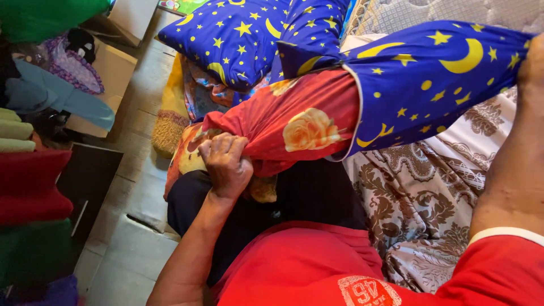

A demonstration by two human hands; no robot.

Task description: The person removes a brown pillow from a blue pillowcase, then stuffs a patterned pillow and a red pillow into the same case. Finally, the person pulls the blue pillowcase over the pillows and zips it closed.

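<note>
With our left hand (225,161) clenched, fingers closed on the bunched end of the red rose-printed pillow (286,122) at frame centre, we should grip firmly while the right hand (532,65), fingers unseen, draws the blue star-and-moon pillowcase (430,79) evenly along it.

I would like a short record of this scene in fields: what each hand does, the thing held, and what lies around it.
left hand: grips the end of the red floral pillow
right hand: at the far end of the blue star-and-moon pillowcase; grip mostly out of frame
pillow state: partly inside the pillowcase, red end out
nearby: blue star-and-moon pillows, brown patterned sheet, folded fabrics to the left
</note>
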